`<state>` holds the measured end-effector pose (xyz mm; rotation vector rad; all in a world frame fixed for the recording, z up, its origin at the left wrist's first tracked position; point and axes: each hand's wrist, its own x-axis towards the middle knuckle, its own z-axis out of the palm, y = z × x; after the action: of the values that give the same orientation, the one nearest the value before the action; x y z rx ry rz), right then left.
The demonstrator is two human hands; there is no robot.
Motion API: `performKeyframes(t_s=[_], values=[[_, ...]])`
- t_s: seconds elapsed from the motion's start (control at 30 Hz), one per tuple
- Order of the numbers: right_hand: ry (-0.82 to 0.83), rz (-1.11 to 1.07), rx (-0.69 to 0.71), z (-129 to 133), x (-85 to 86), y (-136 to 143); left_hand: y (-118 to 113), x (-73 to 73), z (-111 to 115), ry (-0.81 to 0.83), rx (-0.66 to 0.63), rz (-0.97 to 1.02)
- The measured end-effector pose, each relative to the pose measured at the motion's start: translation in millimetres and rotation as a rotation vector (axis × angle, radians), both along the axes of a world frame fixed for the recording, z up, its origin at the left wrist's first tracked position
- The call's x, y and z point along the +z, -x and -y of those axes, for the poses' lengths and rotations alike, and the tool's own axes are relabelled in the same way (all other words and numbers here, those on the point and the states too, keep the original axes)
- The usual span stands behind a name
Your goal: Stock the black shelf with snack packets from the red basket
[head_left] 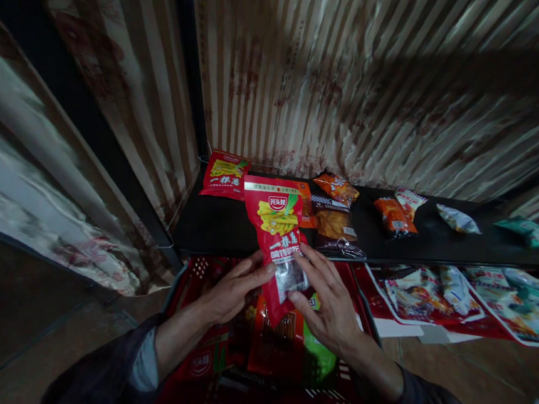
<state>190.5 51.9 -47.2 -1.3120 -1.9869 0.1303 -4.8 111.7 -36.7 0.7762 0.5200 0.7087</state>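
A red snack bag with yellow sticks and a clear window is held upright between both hands, over a red basket and against the front of a black shelf. My left hand grips its lower left side, the thumb on the front. On its lower right side lies my right hand, fingers on the front. Beneath the bag, the basket holds an orange packet, a green packet and more red bags. A similar red bag leans at the shelf's left end.
Along the black shelf sit a brown snack bag, orange packets, a white packet and a teal one. Lined red baskets with snacks stand below at right. Dark posts and striped curtains rise behind.
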Motion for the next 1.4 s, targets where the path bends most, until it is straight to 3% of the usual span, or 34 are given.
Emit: performKeyframes(t_s=[0.2, 0.33, 0.63, 0.77, 0.93, 1.03, 1.13, 1.23, 1.3, 1.4], values=[[0.117, -0.045, 0.036, 8.4, 9.4, 4.8, 4.1, 9.3, 6.0, -0.111, -0.039, 0.064], [0.262, -0.133, 0.100, 13.8, 12.3, 5.7, 2.2, 6.1, 10.2, -0.167, -0.018, 0.033], [0.601, -0.441, 0.131, 21.4, 36.4, 7.7, -7.6, 4.9, 16.4, -0.653, 0.180, -0.358], [0.647, -0.665, 0.097, 18.9, 29.8, 10.5, -10.7, -1.3, 19.0, -0.827, 0.197, -0.507], [0.716, -1.054, -0.049, 11.0, 10.3, 5.2, -9.0, -8.9, 17.6, -0.907, 0.177, -0.512], [0.805, -1.297, -0.139, 5.3, 7.4, 1.0, -8.0, -6.8, 13.1, -0.881, 0.214, -0.495], [0.867, -1.409, -0.118, -0.8, 11.7, -0.3, -6.1, -3.1, 3.5, -0.780, 0.428, -0.518], [0.924, -1.432, -0.056, -4.7, 14.8, 0.3, -2.8, -2.0, -8.6, -0.535, 0.626, -0.556], [0.956, -1.441, -0.040, -5.4, 13.5, 1.5, -0.9, -2.6, -14.4, -0.284, 0.575, -0.474], [0.988, -1.440, -0.011, -4.2, 8.0, 4.4, 0.3, -3.0, -16.8, 0.037, 0.359, -0.228]])
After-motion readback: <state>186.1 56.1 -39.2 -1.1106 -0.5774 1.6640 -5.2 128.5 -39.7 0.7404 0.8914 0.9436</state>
